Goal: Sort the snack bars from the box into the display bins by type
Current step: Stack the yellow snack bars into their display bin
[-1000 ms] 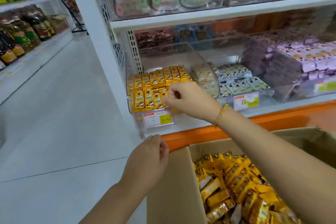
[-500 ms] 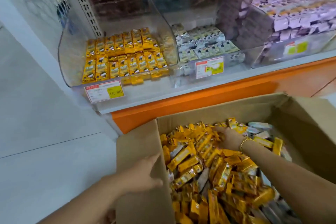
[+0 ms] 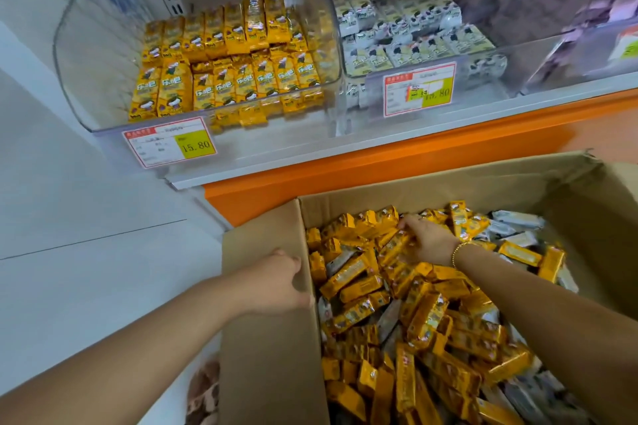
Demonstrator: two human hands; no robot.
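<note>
Left hand: the left hand (image 3: 279, 281) grips the left wall of the box (image 3: 269, 338), fingers curled over its top edge, and seems to be steadying it.
Right hand: the right hand (image 3: 426, 240) is down in the pile near the far edge of the box, fingers curled onto the yellow bars (image 3: 428, 317). The thumb is hidden, so I cannot tell how many bars it has.
Where the bars are: yellow bars fill most of the box in a loose heap. The white bars (image 3: 518, 219) lie mostly toward the far right corner.
Handling: the bars look light and stiff enough to hold their shape. The foil wrappers look slick, so a handful could slide apart.
Where to hold: across the middle of a bar's long sides, a few laid side by side, looks safest.
Bins: the yellow bin (image 3: 93, 55) stands above the far left corner of the box, its rows neatly packed. The white bin (image 3: 500, 93) is just beside it on the right.
Open room: both bins are open at the top with free space behind the rows. The path up from the box crosses only the orange shelf base (image 3: 379, 166).
Edges to mind: the high clear front lip of each bin, and the price tag (image 3: 169, 141) that sticks out below the yellow bin.
</note>
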